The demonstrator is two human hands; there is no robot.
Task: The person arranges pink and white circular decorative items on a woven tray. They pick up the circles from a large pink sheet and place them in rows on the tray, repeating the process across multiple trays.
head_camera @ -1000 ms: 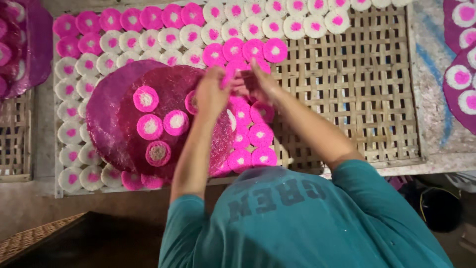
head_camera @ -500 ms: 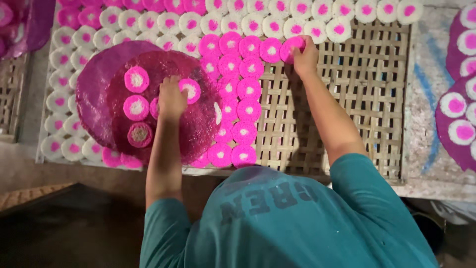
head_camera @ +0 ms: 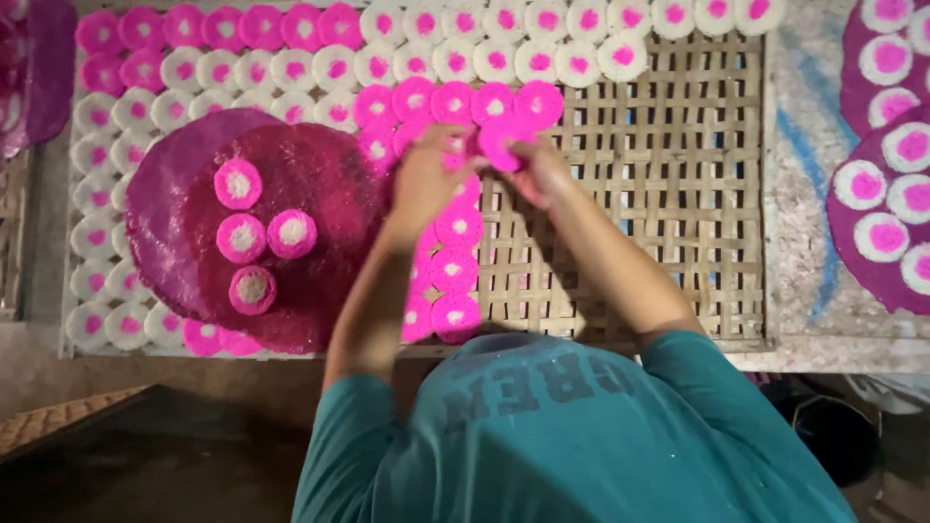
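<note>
Pink-rimmed round wafer (head_camera: 501, 145) sits pinched btwn my left hand (head_camera: 423, 184) & right hand (head_camera: 539, 171), fingers curled shut on it, held just over the woven bamboo rack (head_camera: 630, 194) w/ neat wafer rows, probably so it lines up.

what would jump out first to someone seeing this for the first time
The rows of round pink-and-white discs covering the woven bamboo rack stand out first. Both hands meet near the middle: the left hand and right hand hold a pink disc between their fingers. To the left, a round dark magenta tray carries four more discs.
</note>
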